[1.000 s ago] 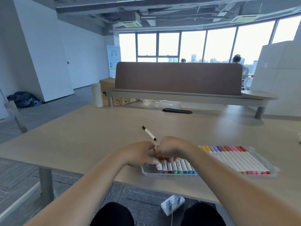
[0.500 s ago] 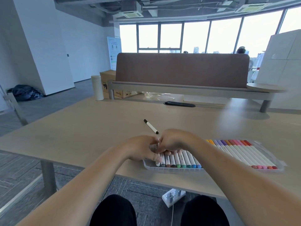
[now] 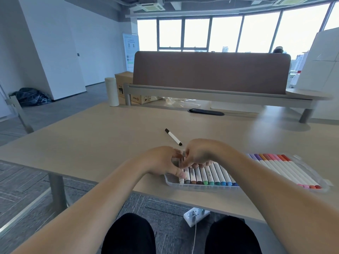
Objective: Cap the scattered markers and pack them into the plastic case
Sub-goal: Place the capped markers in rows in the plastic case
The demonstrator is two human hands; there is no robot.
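1. Where the clear plastic case lies at the near edge of the counter, both hands meet over its left end.
2. The left hand and right hand curl their fingers together, pinching a pale marker at the leftmost slot.
3. Capped markers lie side by side in the case, sorted by colour.
4. A black-capped marker lies loose on the counter, just beyond the hands.
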